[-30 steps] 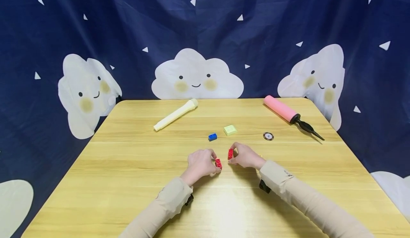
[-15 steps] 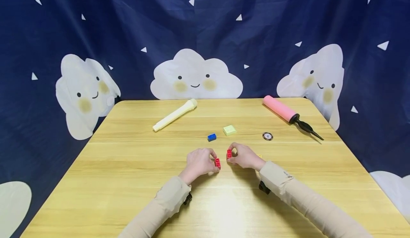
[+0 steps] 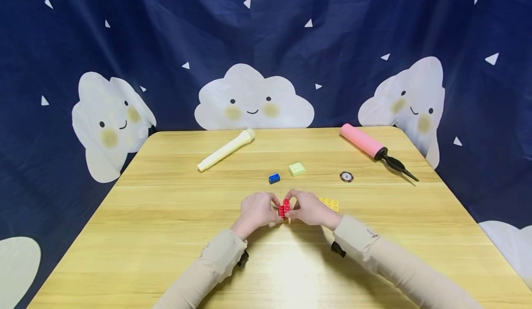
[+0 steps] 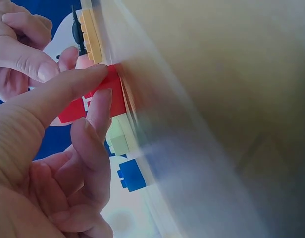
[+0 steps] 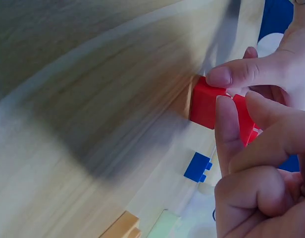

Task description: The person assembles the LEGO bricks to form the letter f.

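Near the middle of the table, my left hand point(image 3: 258, 209) pinches a red toy building brick point(image 4: 116, 91) between thumb and fingertip, close over the wood. My right hand point(image 3: 309, 209) pinches a second red toy building brick point(image 5: 244, 119) by its ends. In the head view the two bricks overlap, studs upward, the right one a little higher. The wrist views show the second brick right at the top of the first, with fingers covering part of both. Just beyond the hands lies a small blue brick point(image 3: 274, 178); a yellow brick point(image 3: 330, 203) is partly hidden behind my right hand.
A pale green brick point(image 3: 297, 169) sits behind the hands, with a poker chip point(image 3: 347, 176) to its right. Farther back lie a cream microphone-shaped stick point(image 3: 226, 150) at left and a pink hand pump point(image 3: 363, 142) at right. A dark blue curtain point(image 3: 174, 22) hangs behind the table.
My right hand has moved left with its red brick, from a gap beside the other brick to overlapping it. More of the yellow brick shows. My left hand has stayed nearly in place.
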{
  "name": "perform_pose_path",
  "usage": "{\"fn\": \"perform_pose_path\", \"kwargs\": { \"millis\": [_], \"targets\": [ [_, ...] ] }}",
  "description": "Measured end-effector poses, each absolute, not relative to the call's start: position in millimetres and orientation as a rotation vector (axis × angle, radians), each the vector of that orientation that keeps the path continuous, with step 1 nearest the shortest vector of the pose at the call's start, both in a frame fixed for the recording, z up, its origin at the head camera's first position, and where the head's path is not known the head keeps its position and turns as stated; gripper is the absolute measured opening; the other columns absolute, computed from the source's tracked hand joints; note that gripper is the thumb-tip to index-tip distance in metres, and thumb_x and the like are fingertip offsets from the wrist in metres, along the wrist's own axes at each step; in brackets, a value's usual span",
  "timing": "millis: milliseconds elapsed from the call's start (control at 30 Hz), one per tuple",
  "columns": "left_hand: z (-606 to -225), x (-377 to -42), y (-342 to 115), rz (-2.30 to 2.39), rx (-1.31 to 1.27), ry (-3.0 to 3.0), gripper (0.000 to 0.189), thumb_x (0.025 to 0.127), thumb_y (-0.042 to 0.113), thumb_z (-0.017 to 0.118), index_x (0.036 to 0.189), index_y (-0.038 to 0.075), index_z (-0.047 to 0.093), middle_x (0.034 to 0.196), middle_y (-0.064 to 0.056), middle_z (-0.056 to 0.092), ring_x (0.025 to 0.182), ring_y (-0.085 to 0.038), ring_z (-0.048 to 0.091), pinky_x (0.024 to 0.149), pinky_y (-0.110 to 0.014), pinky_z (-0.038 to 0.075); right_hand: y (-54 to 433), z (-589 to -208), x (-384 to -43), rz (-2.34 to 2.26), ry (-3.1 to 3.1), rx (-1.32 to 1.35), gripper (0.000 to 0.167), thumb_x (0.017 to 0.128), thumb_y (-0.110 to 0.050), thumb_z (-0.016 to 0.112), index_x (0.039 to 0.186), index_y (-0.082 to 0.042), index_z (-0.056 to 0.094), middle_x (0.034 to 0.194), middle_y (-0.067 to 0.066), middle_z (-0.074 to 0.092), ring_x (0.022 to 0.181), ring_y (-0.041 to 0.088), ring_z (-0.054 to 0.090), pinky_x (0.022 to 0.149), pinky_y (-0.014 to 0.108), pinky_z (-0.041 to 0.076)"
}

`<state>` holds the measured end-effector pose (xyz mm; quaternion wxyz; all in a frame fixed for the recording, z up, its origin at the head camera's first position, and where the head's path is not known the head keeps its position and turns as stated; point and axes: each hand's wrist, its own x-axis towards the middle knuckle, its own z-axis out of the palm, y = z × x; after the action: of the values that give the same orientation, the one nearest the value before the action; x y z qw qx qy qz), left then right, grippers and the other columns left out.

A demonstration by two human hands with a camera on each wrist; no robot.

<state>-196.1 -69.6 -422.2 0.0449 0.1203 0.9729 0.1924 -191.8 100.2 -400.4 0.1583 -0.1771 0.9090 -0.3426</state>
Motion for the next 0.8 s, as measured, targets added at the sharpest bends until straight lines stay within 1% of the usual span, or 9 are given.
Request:
{"fn": "perform_pose_path", "kwargs": {
  "millis": [233,433,600,800],
  "targets": [
    [-423.4,-195.4,-68.9,0.637,0.373,2.956,0.033,0.062,0.032,0.085,0.091,0.025,0.070,0.061,0.016,0.064,0.062,-0.008,0.053,0.053,-0.026,0.037,95.8,-402.8,-190.3,-0.965,2.607,-0.534,0.024,0.084,-0.008,0.072,0.104,-0.009,0.058,0.074,0.002,0.064,0.063,0.014,0.059,0.055,0.026,0.046],
    [-423.1,-195.1,-69.1,0.648,0.378,2.958,0.031,0.062,0.030,0.084,0.090,0.024,0.070,0.058,0.015,0.062,0.059,-0.007,0.051,0.051,-0.026,0.038,93.4,-403.0,-189.8,-0.946,2.612,-0.548,0.022,0.084,-0.007,0.071,0.103,-0.011,0.059,0.072,0.001,0.064,0.062,0.012,0.057,0.055,0.025,0.044],
    [-423.4,-194.3,-69.0,0.636,0.389,2.965,0.030,0.063,0.032,0.084,0.089,0.024,0.070,0.057,0.016,0.061,0.058,-0.007,0.051,0.050,-0.026,0.038,91.5,-402.5,-188.7,-0.940,2.608,-0.551,0.022,0.085,-0.007,0.071,0.103,-0.011,0.059,0.072,0.000,0.064,0.061,0.012,0.057,0.055,0.026,0.044],
    [-424.2,-194.5,-69.0,0.615,0.385,2.975,0.031,0.063,0.036,0.085,0.088,0.025,0.070,0.060,0.017,0.063,0.060,-0.006,0.052,0.050,-0.026,0.038,92.8,-404.8,-189.6,-0.950,2.612,-0.568,0.021,0.085,-0.008,0.070,0.102,-0.010,0.059,0.072,0.000,0.065,0.061,0.012,0.057,0.054,0.025,0.044]
  ]
}}
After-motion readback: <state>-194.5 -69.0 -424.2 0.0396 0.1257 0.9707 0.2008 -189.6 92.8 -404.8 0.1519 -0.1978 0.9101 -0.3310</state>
